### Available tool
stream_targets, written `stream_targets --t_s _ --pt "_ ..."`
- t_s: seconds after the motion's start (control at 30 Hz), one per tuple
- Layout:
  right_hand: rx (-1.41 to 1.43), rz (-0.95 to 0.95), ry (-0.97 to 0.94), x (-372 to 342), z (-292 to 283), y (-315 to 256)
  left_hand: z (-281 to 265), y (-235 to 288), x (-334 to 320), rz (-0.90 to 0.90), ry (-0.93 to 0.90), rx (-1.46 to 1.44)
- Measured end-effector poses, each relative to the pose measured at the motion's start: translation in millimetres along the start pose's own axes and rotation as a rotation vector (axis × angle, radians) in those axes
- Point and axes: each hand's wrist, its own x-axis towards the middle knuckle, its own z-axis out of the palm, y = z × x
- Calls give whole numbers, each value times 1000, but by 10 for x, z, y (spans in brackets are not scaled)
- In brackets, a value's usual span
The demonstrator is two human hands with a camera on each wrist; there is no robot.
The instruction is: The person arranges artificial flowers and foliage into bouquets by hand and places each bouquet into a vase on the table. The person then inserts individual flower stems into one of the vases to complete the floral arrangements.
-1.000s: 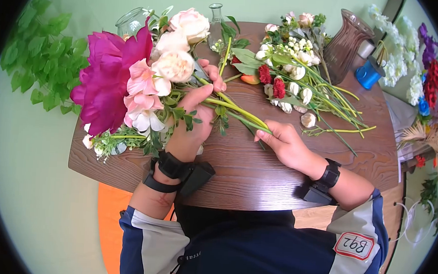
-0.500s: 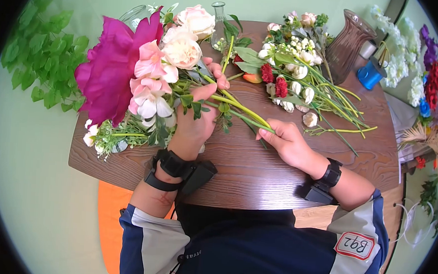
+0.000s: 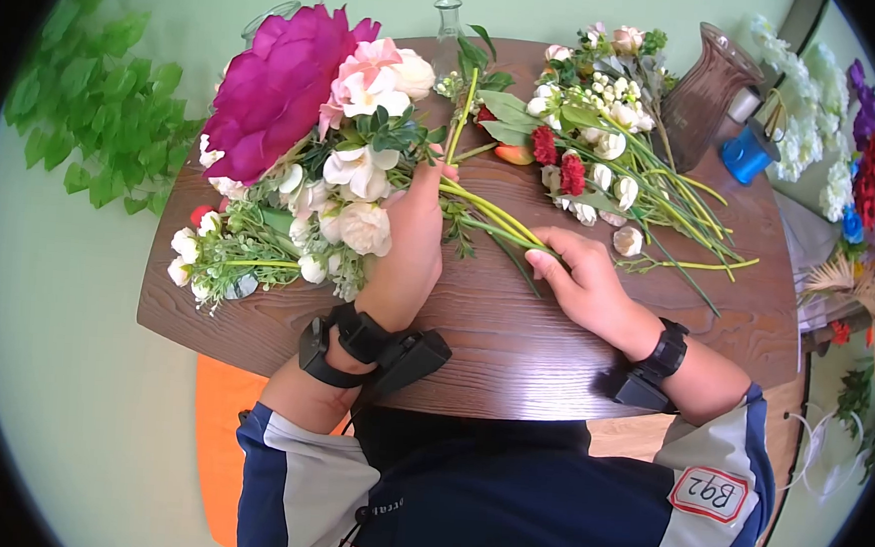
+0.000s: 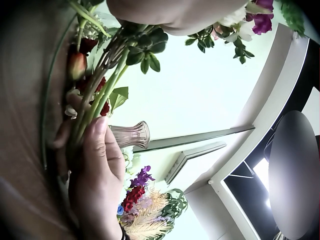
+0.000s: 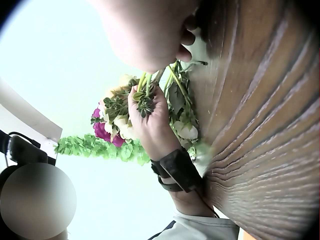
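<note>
My left hand [image 3: 414, 247] grips a bouquet of artificial flowers round its stems, just below the blooms. A large magenta flower [image 3: 280, 93] leads the bunch at upper left, with a pink flower [image 3: 365, 74], white blossoms [image 3: 361, 172] and a cream rose [image 3: 364, 228] beside it. Lower down, my right hand [image 3: 592, 288] pinches the ends of the yellow-green stems [image 3: 496, 215] between thumb and fingers. The left wrist view shows the right thumb [image 4: 99, 142] along the stems. Leafy sprigs [image 5: 145, 100] cover part of the left palm in the right wrist view.
Loose white and red flowers [image 3: 572, 173] lie on the brown wooden table [image 3: 512, 358] at right. Behind them stand a ribbed glass vase [image 3: 704, 94] and a blue spool [image 3: 748, 152]. A clear bottle [image 3: 447, 28] stands at the back. White-flowered greenery [image 3: 243, 257] lies left.
The bouquet has turned in my left hand: the magenta flower moved up and right, and white blossoms came round to the near side. My right hand stays at the stem ends, shifting slightly.
</note>
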Motion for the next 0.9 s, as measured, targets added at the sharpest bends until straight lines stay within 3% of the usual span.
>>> stream_targets --t_s 0.1,0.23,0.3,0.33,0.37,0.43,0.5,0.53,0.57,0.67,0.9 --pt "28 143 -104 9 -71 -90 -57 -44 39 4 -16 60" --pt "-13 122 -83 -2 -49 -98 27 -61 -27 70 -21 9" --pt "-55 -76 50 8 -20 -120 62 -74 -51 204 -160 36" --pt "-55 -79 48 17 -2 -144 -22 -315 30 256 -86 117" --pt "-29 -133 59 28 18 -176 -70 -210 56 155 -347 -50" --pt "-3 -186 72 9 13 -216 -5 -131 -48 251 -509 109" --pt "-16 1 -101 -32 -34 -230 62 65 -184 234 -549 156" --pt "-118 -110 -37 -34 -5 -161 70 113 -221 217 -586 204" --pt "-119 -113 -37 -28 -28 -156 35 53 -193 220 -585 203" --pt "-475 -139 34 28 -64 -149 -114 -65 -20 210 -611 291" --pt "-563 -75 -72 3 -18 -139 -754 -406 45 162 -680 493"
